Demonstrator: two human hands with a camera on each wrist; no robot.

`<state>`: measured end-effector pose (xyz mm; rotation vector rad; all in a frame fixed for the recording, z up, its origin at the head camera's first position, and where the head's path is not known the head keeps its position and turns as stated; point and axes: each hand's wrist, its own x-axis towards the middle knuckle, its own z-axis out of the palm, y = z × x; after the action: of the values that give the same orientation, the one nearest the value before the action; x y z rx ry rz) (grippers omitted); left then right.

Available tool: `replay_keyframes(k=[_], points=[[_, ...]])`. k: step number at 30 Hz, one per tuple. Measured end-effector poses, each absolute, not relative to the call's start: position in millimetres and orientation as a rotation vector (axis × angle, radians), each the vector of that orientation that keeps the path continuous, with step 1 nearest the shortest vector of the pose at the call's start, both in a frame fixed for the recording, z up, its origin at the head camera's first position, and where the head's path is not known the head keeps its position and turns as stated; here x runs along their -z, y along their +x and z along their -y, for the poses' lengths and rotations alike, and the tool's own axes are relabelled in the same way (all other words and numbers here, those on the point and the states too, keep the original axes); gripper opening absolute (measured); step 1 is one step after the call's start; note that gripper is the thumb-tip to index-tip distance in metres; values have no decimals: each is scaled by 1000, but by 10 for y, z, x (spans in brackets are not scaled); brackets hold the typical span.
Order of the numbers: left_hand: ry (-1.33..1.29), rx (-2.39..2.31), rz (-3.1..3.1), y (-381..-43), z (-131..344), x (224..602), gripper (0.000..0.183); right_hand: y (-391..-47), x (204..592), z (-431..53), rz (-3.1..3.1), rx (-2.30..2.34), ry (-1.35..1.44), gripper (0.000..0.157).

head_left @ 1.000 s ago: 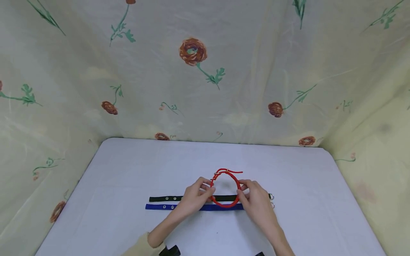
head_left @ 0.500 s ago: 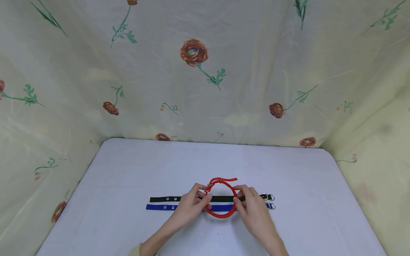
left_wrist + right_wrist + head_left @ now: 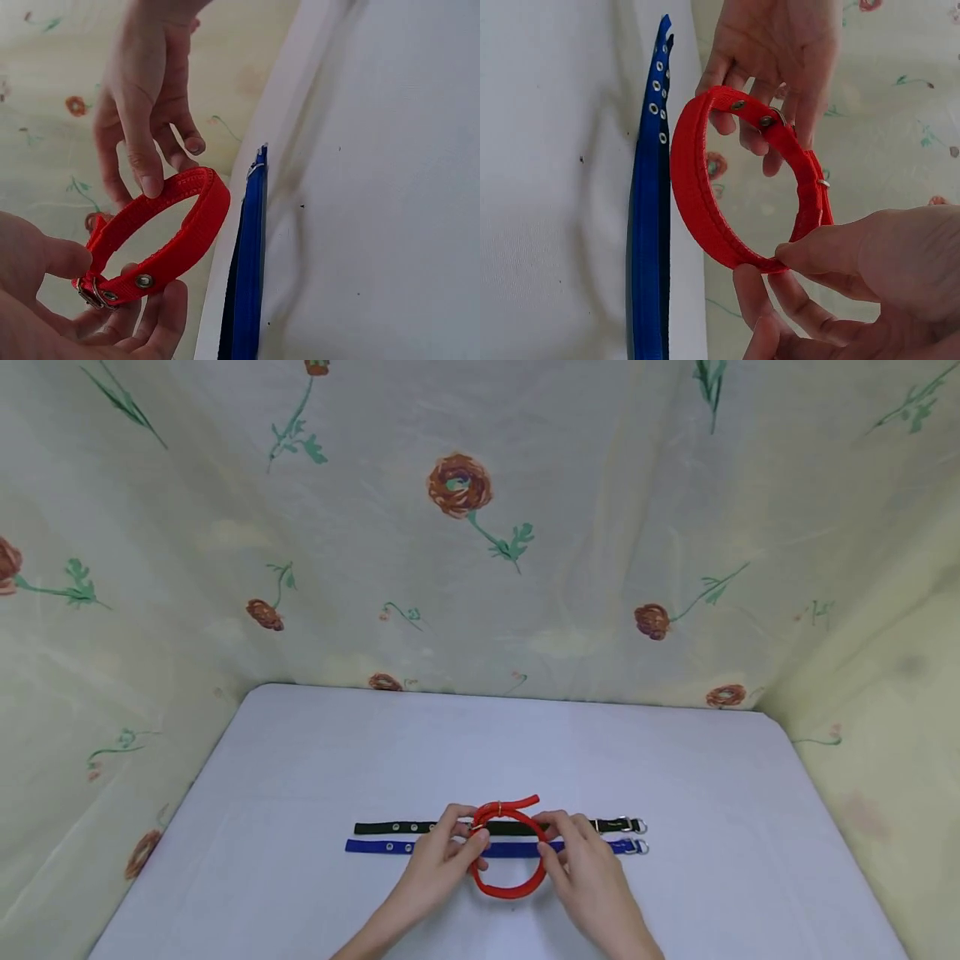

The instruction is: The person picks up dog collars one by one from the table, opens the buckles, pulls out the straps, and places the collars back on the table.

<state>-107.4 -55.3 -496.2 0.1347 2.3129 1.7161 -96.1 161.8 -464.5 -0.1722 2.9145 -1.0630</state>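
A red pet collar [image 3: 510,892], buckled into a loop with its free end sticking out at the top, is held up over the table between both hands. My left hand [image 3: 438,860] pinches its left side near the metal buckle and ring [image 3: 91,292]. On the opposite side my right hand [image 3: 588,881] pinches the band between thumb and fingers. Metal eyelets [image 3: 144,281] show along the red band. Behind the loop, a black collar [image 3: 517,828] and a blue collar [image 3: 517,850] lie straight and parallel, partly covered by the hands.
The white table [image 3: 300,752] carries the two flat collars, with their buckles and rings [image 3: 637,845] at the right end and eyelets [image 3: 390,847] at the left. Flower-patterned cloth [image 3: 555,527] hangs behind the table and on both sides.
Both hands have brought the red collar nearer to the person and slightly left. The buckle ends of the black and blue collars now show more. The red loop stays gripped on both sides.
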Motion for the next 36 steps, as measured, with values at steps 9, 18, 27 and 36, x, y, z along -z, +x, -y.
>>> replay_keyframes(k=[9, 18, 27, 36], points=[[152, -1764, -2306, -953, 614, 4946, 35, -894, 4599, -1534, -2889, 1018, -189, 33], [65, -1780, -2299, -842, 626, 4955, 42, -852, 4585, -1484, -2881, 995, -223, 39], [62, -1823, -2314, -846, 598, 4954, 37, -847, 4594, -1488, -2888, 972, -236, 37], [79, -1799, -2337, -869, 586, 4945, 36, -875, 4588, -1488, -2908, 940, -236, 33]])
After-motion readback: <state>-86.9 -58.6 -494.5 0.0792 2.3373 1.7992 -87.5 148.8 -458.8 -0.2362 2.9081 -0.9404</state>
